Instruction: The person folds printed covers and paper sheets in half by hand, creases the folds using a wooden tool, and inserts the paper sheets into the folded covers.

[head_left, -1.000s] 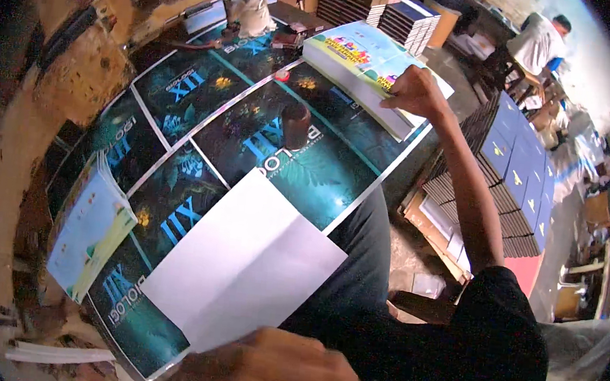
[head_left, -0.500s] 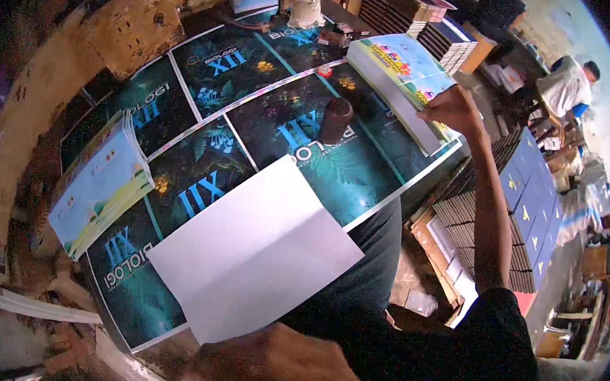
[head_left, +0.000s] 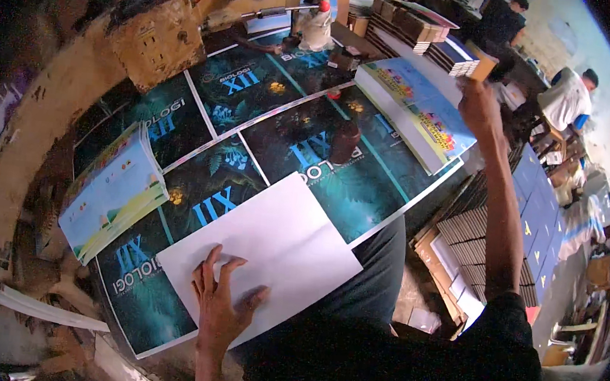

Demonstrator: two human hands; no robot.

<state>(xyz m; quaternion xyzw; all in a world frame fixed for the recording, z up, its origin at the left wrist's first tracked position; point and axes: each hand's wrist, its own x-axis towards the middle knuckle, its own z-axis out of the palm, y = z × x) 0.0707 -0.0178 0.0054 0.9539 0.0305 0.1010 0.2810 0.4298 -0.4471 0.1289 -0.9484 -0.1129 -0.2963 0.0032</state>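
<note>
My left hand [head_left: 225, 297] rests with spread fingers on a blank white sheet [head_left: 298, 223]. This sheet lies on large dark teal printed sheets [head_left: 213, 112] covering the table. At the right, my right hand [head_left: 481, 112] is raised at the far edge of a stack of colourful printed covers [head_left: 409, 101]. Its fingers are bent together, and a pale lifted sheet edge seems to be in them, though blur hides the grip. A dark brown cylinder [head_left: 345, 143] stands on the printed sheets, between the white sheet and the stack.
Another pile of light blue printed covers [head_left: 114, 190] lies at the left. A worn yellowish machine [head_left: 154, 40] stands behind the table. Stacks of books with blue covers [head_left: 527, 204] stand to the right, beside cardboard [head_left: 440, 270]. Two people [head_left: 567, 98] are in the background.
My left hand has come up from the lower edge onto the white sheet and spread its fingers. My right hand has risen and moved away from the stack's near corner.
</note>
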